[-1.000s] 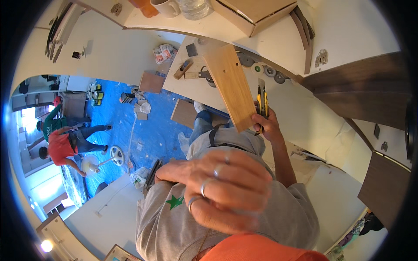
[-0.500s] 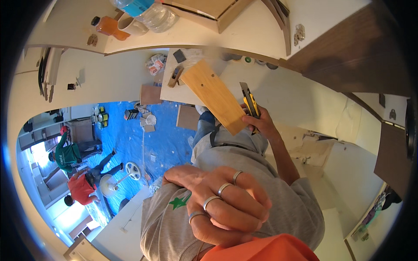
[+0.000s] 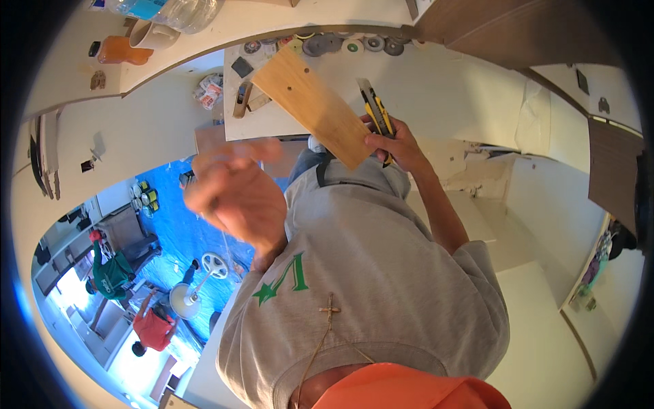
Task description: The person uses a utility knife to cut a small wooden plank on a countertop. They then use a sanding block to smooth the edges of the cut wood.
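My right hand (image 3: pixel 400 146) is closed around a utility knife (image 3: pixel 377 112) with yellow and black handle, its blade out and pointing away from me. The same hand grips the near end of a flat wooden board (image 3: pixel 310 105), thumb on its face. Two dark round spots show near the board's far end, which reaches over a white worktable (image 3: pixel 443 82). My left hand (image 3: pixel 235 194) is raised in the air at the left, blurred by motion. Its fingers look loosely apart, nothing seen in them, and it touches neither board nor knife.
On the worktable lie a hand plane (image 3: pixel 242 100), a dark block (image 3: pixel 242 67) and several round discs (image 3: pixel 354 46). A shelf holds an orange bottle (image 3: pixel 122 51) and a mug (image 3: pixel 153 34). Two people work at the left, beyond a blue floor sheet (image 3: pixel 167 228).
My left hand has moved from in front of my chest out to the left and away from me, its fingers loosening. The view has shifted; my right hand still holds board and knife.
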The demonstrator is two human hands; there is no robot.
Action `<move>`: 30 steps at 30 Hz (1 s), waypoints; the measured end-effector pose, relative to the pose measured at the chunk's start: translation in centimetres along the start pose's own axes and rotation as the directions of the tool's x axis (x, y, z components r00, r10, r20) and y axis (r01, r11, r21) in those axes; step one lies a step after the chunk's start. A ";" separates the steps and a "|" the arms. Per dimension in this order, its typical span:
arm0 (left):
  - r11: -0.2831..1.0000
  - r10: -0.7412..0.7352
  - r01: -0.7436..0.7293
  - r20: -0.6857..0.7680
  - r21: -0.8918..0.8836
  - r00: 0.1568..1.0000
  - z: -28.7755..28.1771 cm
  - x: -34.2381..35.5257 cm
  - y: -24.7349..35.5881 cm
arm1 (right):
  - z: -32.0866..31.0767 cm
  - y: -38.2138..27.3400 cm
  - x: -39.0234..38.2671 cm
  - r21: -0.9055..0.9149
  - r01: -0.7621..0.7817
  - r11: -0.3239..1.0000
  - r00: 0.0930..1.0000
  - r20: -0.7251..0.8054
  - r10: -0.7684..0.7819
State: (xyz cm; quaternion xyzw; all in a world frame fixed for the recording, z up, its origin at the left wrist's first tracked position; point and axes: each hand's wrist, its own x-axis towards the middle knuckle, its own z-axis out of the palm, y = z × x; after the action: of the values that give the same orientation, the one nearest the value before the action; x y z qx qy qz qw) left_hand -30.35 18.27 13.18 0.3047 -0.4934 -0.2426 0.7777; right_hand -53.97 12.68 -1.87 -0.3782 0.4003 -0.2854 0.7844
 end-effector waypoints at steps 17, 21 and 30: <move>0.432 -0.876 0.824 0.048 -0.366 0.480 -9.2 -4.7 -11.1 | 10.8 4.1 -1.8 0.088 0.134 0.987 0.944 -0.314 -0.100; 0.207 -0.877 0.847 0.291 -0.490 0.382 -9.3 -4.6 -10.4 | 13.3 4.9 -1.4 0.073 0.119 0.990 0.939 -0.331 -0.089; 0.129 -0.895 0.839 0.303 -0.528 0.328 -11.5 -2.0 -10.7 | 15.5 3.6 0.8 0.044 0.132 0.990 0.960 -0.256 -0.117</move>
State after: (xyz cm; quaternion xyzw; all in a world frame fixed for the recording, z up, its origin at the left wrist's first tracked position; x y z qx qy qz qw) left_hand -21.49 14.88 0.53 0.2766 -0.0827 -0.7754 0.5617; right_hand -39.92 19.76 0.96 -0.3393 0.4634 -0.3921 0.7186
